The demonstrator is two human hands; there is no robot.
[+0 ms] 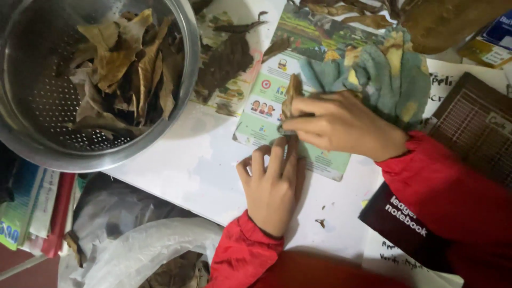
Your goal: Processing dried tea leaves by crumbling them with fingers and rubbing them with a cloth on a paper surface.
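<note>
A dried brown leaf [292,96] is pinched between the thumb and fingers of the right hand [341,125], just above a printed leaflet [325,160]. The leaf is seen as narrow, crinkled and brittle-looking, tan with darker patches; its long axis runs nearly upright in the view, the tip pointed away from the person and the lower end hidden in the grip. The left hand [273,184] is laid flat on the white tabletop [181,165], fingers pressed together with the tips held down on the leaflet's lower edge, right under the leaf; nothing is clasped in it. Both wrists are covered by red sleeves [242,253]. A blue-green cloth [384,80], soft and blotched with yellow, is bunched just behind the right hand. To the upper left, a perforated steel colander [37,112], round and shiny, is filled with more curled dry leaves [122,69]. A dark notebook [400,224] is lying near the right forearm, and a crumpled translucent plastic bag [133,245] is seen below the tabletop edge
</note>
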